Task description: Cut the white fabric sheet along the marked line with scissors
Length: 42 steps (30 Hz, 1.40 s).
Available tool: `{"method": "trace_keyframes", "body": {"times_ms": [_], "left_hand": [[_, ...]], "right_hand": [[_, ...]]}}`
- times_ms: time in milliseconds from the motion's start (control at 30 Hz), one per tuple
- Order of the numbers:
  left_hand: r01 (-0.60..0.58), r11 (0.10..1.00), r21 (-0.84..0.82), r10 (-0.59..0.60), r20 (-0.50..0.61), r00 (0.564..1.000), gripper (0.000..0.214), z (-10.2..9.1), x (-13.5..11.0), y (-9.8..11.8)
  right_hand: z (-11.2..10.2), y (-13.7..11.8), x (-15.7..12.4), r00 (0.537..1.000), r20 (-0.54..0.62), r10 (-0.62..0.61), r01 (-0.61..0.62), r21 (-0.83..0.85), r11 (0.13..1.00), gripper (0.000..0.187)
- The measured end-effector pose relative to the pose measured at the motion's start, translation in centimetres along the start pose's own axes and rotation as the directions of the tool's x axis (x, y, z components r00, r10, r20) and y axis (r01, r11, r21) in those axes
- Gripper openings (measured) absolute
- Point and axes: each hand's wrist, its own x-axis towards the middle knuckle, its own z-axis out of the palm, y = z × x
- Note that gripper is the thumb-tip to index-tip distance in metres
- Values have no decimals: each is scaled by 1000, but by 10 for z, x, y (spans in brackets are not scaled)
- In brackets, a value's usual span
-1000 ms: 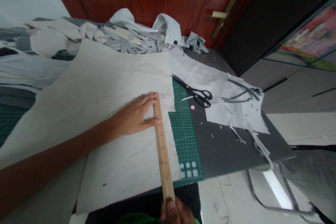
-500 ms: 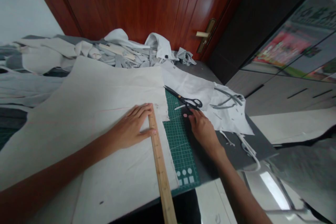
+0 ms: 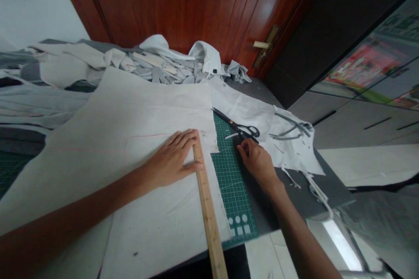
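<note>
My left hand (image 3: 173, 159) lies flat and open on a large beige cloth (image 3: 140, 104), its fingertips against the upper end of a wooden ruler (image 3: 207, 209). The ruler runs along the cloth's right edge toward me. My right hand (image 3: 257, 161) rests on the green cutting mat (image 3: 232, 183) and the dark table, fingers curled down in a pinch just below the black scissors (image 3: 244, 130). What lies under those fingertips is hidden.
A white cloth (image 3: 248, 104) with grey strips lies right of the scissors. A heap of grey and white scraps (image 3: 170, 65) sits at the back by a red-brown door with a brass handle (image 3: 262, 45). The grey table's edge (image 3: 327, 205) drops off at right.
My right hand left the ruler's near end, reached up to the mat and closed its fingers over the spot where a small pink piece lay. The left hand stayed put.
</note>
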Motion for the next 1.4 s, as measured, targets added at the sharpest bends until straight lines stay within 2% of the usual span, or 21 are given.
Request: {"method": "trace_keyframes", "body": {"times_ms": [133,233,333,467,567,700,867,1200,1400], "left_hand": [[4,1000,9,-4,26,1000,78,0,0,0],[9,1000,23,-10,39,999,79,-1,0,0],[-1,1000,15,1,19,1000,75,0,0,-1],[-21,999,-43,20,-16,1000,74,-1,1,-2],[12,998,-57,-12,1,1000,73,-4,1,-2],[45,999,-8,-44,55,998,75,-5,1,1],[52,997,65,-56,57,997,85,-3,1,5],[63,997,33,-66,77,995,83,-7,4,10],[62,997,52,-66,69,995,83,-5,4,10]], "right_hand": [[-5,-11,-6,998,59,-6,14,-140,990,23],[-12,-19,-9,995,91,-27,44,-182,982,31],[-22,-35,-9,995,53,-85,91,-120,989,32],[-31,-70,2,974,-4,-229,229,12,973,34],[-26,-98,21,962,22,-272,270,44,962,35],[-9,-120,43,971,107,-215,215,12,977,37],[2,-125,49,971,122,-208,214,-36,976,39],[-4,-133,53,952,186,-241,276,-192,942,42],[-3,-133,49,941,173,-293,329,-244,912,44]]}}
